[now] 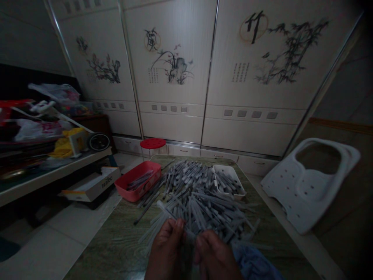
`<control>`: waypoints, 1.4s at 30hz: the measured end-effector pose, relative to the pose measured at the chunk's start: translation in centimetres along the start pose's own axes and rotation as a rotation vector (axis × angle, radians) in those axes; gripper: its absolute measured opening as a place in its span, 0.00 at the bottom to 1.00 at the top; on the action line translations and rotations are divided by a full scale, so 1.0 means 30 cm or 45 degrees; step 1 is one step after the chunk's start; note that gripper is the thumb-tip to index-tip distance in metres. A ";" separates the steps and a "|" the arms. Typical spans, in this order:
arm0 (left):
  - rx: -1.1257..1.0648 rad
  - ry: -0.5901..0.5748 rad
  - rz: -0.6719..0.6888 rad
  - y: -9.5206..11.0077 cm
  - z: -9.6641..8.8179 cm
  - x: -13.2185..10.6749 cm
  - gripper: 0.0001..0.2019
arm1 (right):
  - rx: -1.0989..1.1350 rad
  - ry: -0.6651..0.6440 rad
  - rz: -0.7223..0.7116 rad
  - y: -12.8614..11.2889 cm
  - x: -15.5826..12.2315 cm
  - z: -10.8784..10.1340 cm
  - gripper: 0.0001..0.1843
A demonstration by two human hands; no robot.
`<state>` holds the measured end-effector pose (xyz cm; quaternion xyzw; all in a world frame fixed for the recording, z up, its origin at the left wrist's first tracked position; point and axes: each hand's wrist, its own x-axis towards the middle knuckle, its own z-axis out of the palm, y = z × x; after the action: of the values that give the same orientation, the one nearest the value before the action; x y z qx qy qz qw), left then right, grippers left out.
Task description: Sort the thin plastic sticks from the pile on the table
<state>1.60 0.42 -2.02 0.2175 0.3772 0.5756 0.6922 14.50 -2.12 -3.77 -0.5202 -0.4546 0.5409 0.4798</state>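
A large heap of thin plastic tubes (195, 202), translucent with dark grey sections, lies spread across the middle of a green marble-patterned table (116, 241). At the bottom of the view, my left hand (166, 249) pinches a translucent tube (166, 210) that points up and to the left. My right hand (214, 256) sits close beside it, curled against the near edge of the heap. In the dim light, I cannot tell whether it holds a tube. A red plastic tray (151, 167) and a white plastic tray (230, 175) at the far side both contain tubes.
A crumpled blue cloth (252, 264) lies at the near right table edge. A red stool (153, 143) stands beyond the table. Left are a cardboard box (91, 184) and a shelf (49, 175) piled with bags. A white moulded plastic panel (309, 186) leans right.
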 end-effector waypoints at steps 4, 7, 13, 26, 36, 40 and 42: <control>-0.006 -0.002 -0.007 -0.013 -0.018 0.014 0.21 | -0.020 0.098 0.003 0.007 0.006 -0.001 0.39; -0.010 -0.042 -0.013 -0.017 -0.024 0.020 0.21 | -0.011 0.015 0.107 0.011 0.008 -0.002 0.39; -0.031 0.010 -0.007 -0.015 -0.026 0.022 0.21 | 0.105 -0.023 0.117 -0.014 0.014 -0.003 0.41; -0.036 0.085 0.069 0.018 -0.035 0.027 0.22 | -0.443 0.234 -0.076 -0.036 0.027 -0.078 0.16; 0.120 0.160 0.111 0.023 -0.020 0.024 0.21 | -0.171 0.401 0.023 -0.054 0.046 -0.135 0.23; 0.418 0.098 0.221 0.050 -0.006 -0.008 0.18 | 0.332 0.121 0.208 -0.059 0.030 -0.078 0.23; 0.574 0.036 0.298 0.066 0.003 -0.027 0.17 | 0.579 0.005 0.273 -0.059 0.022 -0.050 0.24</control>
<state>0.37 0.14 -0.28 0.4003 0.4780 0.5562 0.5495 16.08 -1.25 -2.18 -0.4451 -0.2626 0.6760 0.5253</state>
